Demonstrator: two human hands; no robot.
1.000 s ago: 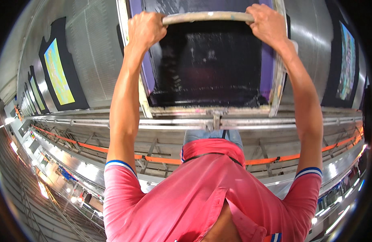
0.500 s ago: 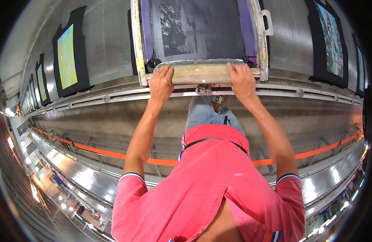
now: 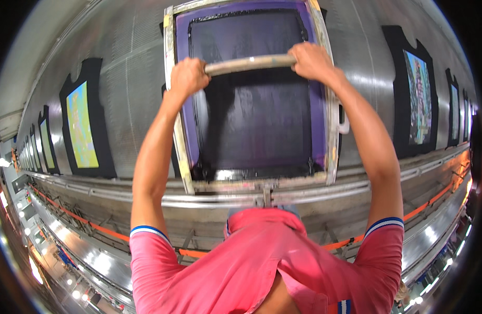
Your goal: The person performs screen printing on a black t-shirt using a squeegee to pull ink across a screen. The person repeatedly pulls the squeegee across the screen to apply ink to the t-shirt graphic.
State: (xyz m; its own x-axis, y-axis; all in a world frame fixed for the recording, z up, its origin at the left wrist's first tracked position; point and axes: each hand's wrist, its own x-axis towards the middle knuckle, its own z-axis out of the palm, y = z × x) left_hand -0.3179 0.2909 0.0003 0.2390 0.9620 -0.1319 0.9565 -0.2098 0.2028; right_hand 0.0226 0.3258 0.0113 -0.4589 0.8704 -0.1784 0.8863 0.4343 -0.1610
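Observation:
A wooden squeegee [image 3: 250, 63] lies across a framed printing screen [image 3: 186, 168], and both my hands grip it. My left hand [image 3: 189, 77] wraps round its left end, while the fingers of my right hand [image 3: 310, 60] close over the right end. Purple borders run along the screen's mesh, with black ink [image 3: 262, 172] pooled along the near edge and smeared up the sides. Behind the squeegee's near side, the mesh looks dark and wet. The squeegee's blade is hidden beneath its handle.
Black garment pieces with colourful prints lie on the long metal table, one printed panel [image 3: 82, 125] at left and another [image 3: 417, 99] at right. A metal rail [image 3: 225, 200] runs along the table's near edge. A white handle [image 3: 345, 120] sticks out from the screen's right side.
Both hands have pushed the squeegee away from me, from the screen's near end to past its middle. My body leans further forward, and more of the screen shows.

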